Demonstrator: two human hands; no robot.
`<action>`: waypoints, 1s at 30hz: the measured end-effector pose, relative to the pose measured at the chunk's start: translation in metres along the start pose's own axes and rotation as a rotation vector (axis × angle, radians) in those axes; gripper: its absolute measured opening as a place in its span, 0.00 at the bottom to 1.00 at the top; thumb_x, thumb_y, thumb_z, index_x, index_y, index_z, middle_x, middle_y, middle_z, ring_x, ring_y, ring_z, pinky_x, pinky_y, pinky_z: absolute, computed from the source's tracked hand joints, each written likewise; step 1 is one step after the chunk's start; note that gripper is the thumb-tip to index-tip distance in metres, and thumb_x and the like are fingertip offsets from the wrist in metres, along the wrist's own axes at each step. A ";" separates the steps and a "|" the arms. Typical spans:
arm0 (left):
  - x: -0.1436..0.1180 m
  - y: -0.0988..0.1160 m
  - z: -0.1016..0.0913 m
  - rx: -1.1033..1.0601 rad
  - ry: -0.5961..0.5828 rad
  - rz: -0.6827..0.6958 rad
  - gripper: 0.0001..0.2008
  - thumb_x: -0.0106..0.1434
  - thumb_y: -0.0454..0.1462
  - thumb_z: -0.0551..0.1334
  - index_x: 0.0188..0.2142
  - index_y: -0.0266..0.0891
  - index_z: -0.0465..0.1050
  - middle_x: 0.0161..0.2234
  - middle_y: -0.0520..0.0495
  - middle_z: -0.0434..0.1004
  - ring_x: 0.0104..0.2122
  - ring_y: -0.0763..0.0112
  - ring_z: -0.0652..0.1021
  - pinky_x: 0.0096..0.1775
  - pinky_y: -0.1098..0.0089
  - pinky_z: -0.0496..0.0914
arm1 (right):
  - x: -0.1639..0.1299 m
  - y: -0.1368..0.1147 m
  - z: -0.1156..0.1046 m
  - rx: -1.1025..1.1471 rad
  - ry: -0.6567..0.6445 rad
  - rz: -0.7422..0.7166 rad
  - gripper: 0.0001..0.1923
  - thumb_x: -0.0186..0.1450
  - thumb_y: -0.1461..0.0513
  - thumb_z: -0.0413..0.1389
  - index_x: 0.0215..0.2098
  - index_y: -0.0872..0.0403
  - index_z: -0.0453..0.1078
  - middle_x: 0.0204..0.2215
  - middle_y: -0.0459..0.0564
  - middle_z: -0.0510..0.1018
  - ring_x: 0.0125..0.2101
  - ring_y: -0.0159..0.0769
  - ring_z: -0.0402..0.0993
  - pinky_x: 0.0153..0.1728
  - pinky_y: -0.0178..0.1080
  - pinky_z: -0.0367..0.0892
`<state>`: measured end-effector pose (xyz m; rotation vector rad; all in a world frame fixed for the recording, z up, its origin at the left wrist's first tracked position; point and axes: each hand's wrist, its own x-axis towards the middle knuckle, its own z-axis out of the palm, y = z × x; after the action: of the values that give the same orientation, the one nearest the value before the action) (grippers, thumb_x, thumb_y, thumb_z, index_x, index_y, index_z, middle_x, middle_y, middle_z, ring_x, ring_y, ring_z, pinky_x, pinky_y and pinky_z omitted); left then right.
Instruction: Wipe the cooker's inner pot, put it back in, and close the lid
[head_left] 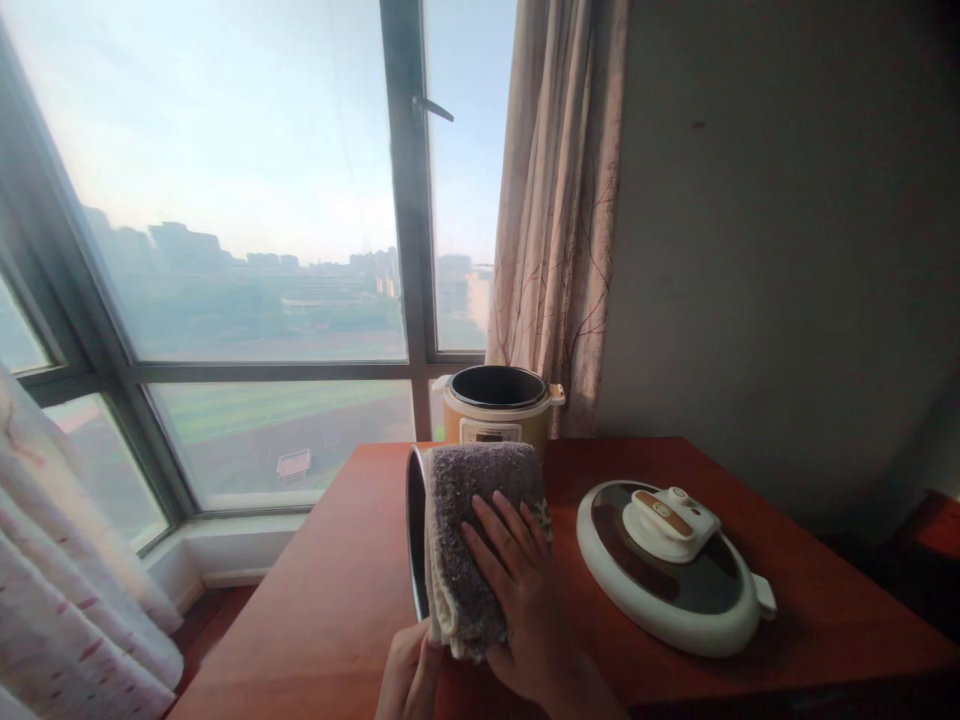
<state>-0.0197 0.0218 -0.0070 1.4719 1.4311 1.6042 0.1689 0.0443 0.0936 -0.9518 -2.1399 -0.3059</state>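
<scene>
My right hand [517,590] presses a grey-brown towel [472,520] flat against the outside of a metal inner pot [415,530], which is tipped on its side above the table. My left hand [409,675] grips the pot's lower rim from below, with the towel's edge at its fingers. Behind them stands a gold and white cooker body [496,410] with its top open. The cooker's round white lid [671,565] with a dark top and a handle lies flat on the table to the right of my hands.
The red-brown wooden table [330,600] stands against a large window [225,250]. A patterned curtain [559,200] hangs behind the cooker, and another pale curtain [67,570] is at the left. A plain wall [787,250] is at the right.
</scene>
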 end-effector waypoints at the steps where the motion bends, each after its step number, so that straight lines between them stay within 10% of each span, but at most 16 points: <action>1: 0.005 0.004 -0.001 -0.009 0.000 -0.015 0.33 0.56 0.64 0.60 0.29 0.35 0.82 0.32 0.39 0.83 0.32 0.58 0.79 0.40 0.64 0.77 | -0.009 -0.001 0.005 -0.011 0.006 -0.002 0.44 0.57 0.60 0.54 0.72 0.52 0.49 0.71 0.51 0.52 0.70 0.53 0.46 0.67 0.59 0.44; 8: 0.030 0.048 0.000 -0.167 -0.122 -0.139 0.36 0.51 0.69 0.59 0.17 0.37 0.73 0.20 0.46 0.74 0.23 0.67 0.71 0.25 0.72 0.71 | -0.059 -0.004 0.053 -0.139 0.142 -0.100 0.38 0.62 0.48 0.55 0.68 0.48 0.58 0.66 0.52 0.64 0.65 0.54 0.57 0.59 0.55 0.61; 13: 0.035 0.057 -0.005 -0.145 -0.088 -0.181 0.36 0.49 0.69 0.60 0.21 0.37 0.76 0.21 0.45 0.76 0.26 0.63 0.73 0.29 0.69 0.73 | -0.053 -0.004 0.054 -0.149 0.091 -0.093 0.42 0.59 0.47 0.56 0.69 0.50 0.57 0.69 0.53 0.59 0.68 0.55 0.50 0.64 0.58 0.49; 19: 0.038 0.059 -0.004 -0.142 -0.124 -0.163 0.36 0.51 0.70 0.58 0.20 0.37 0.75 0.22 0.44 0.75 0.26 0.63 0.73 0.31 0.68 0.74 | 0.008 0.002 0.015 0.010 0.004 -0.030 0.43 0.56 0.53 0.59 0.69 0.46 0.56 0.71 0.48 0.53 0.70 0.52 0.46 0.68 0.57 0.33; 30: 0.039 0.064 -0.016 0.012 -0.133 -0.243 0.36 0.55 0.69 0.54 0.25 0.38 0.74 0.27 0.45 0.76 0.33 0.61 0.75 0.37 0.68 0.73 | 0.150 0.035 -0.013 0.189 -0.309 0.229 0.16 0.67 0.54 0.51 0.49 0.43 0.75 0.48 0.45 0.81 0.49 0.40 0.75 0.49 0.39 0.65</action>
<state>-0.0281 0.0316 0.0686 1.3276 1.4821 1.3281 0.1362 0.1426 0.2084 -1.1794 -2.2553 0.1648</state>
